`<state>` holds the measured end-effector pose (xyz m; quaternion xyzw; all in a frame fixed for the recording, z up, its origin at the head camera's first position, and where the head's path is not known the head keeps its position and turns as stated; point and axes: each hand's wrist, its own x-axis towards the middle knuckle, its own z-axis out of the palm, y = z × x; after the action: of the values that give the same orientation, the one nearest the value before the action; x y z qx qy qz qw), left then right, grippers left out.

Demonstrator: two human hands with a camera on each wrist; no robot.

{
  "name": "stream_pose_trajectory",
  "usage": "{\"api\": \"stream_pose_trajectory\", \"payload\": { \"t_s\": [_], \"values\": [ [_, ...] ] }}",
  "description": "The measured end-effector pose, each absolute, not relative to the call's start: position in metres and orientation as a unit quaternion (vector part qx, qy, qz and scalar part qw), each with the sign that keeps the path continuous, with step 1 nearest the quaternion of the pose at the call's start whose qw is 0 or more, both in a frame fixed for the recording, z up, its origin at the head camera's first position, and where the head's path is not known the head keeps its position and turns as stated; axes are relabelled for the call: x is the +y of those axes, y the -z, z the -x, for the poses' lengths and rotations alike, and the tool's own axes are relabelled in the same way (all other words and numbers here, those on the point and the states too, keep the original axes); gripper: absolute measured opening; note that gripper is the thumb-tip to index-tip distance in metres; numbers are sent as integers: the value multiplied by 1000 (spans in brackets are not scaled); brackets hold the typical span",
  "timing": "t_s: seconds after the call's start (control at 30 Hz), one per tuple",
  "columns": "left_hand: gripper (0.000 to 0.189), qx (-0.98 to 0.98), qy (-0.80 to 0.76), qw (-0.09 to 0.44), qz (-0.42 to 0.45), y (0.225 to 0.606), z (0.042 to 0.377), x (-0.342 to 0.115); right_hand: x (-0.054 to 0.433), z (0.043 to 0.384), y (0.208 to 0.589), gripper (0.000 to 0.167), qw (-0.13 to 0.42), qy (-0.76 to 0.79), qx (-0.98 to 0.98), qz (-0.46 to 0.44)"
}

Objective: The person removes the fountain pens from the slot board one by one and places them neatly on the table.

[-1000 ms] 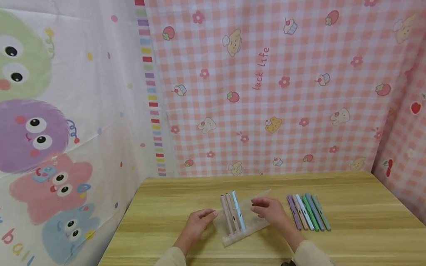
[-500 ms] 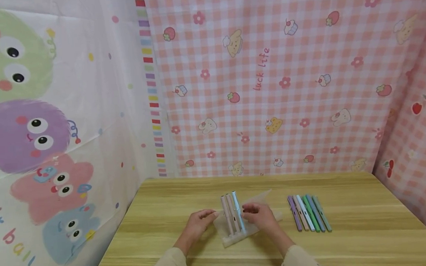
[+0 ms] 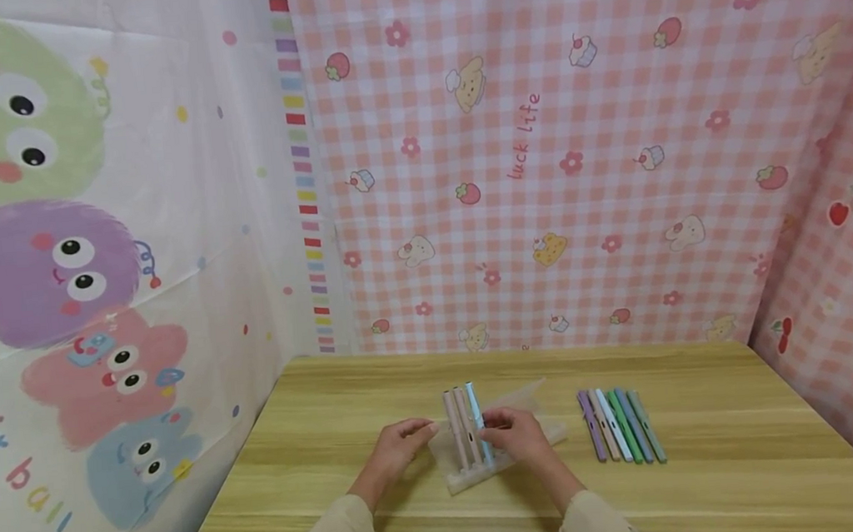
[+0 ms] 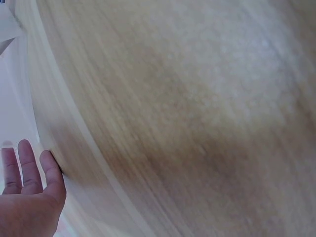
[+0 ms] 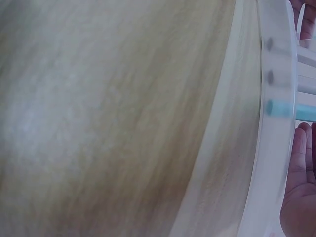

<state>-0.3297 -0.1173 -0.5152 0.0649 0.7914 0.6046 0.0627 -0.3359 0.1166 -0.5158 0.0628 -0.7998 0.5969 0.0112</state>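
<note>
A translucent pen stand [image 3: 455, 486] rests on the table, bearing two pinkish-brown pens [image 3: 454, 431] and a light blue pen [image 3: 472, 400] that lean side by side. My left hand [image 3: 396, 450] is at the stand's left edge, fingertips touching it. Its fingers [image 4: 29, 170] look extended in the left wrist view. My right hand [image 3: 521, 434] has its fingertips right at the light blue pen, from the right. In the right wrist view the pen's end shows through the stand's front ledge [image 5: 276, 163], with straight fingers [image 5: 299, 148] beside it.
Right of the stand lies a row of several pens [image 3: 620, 426] in purple, beige, pale blue, green, blue and grey-green. The wooden table [image 3: 316, 391] meets a pink checked cloth [image 3: 623, 284] at the back. A cartoon-printed cloth [image 3: 195, 192] hangs on the left.
My right hand has moved left from the stand's right part to the light blue pen. The left hand and the pens stay in place.
</note>
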Motion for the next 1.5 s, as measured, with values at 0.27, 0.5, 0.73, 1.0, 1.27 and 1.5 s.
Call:
{"api": "stream_pose_trajectory", "payload": {
  "t_s": [0.27, 0.5, 0.73, 1.0, 1.27, 1.5],
  "values": [
    [46, 791, -606, 64, -64, 516, 330, -118, 116, 335, 515, 21, 15, -588, -806, -69],
    [46, 793, -603, 65, -57, 515, 329, -117, 117, 335, 509, 22, 21, -614, -787, -46],
    [44, 794, -603, 60, -53, 513, 329, -116, 121, 336, 496, 23, 37, -650, -759, -34],
    [45, 794, -603, 54, -55, 516, 330, -115, 134, 340, 487, 24, 53, -657, -752, -15],
    [44, 793, -605, 53, -57, 517, 330, -117, 160, 343, 481, 26, 45, -644, -763, 17],
    [45, 791, -607, 55, -57, 516, 331, -115, 186, 343, 472, 33, 43, -628, -776, 41]
  ]
}}
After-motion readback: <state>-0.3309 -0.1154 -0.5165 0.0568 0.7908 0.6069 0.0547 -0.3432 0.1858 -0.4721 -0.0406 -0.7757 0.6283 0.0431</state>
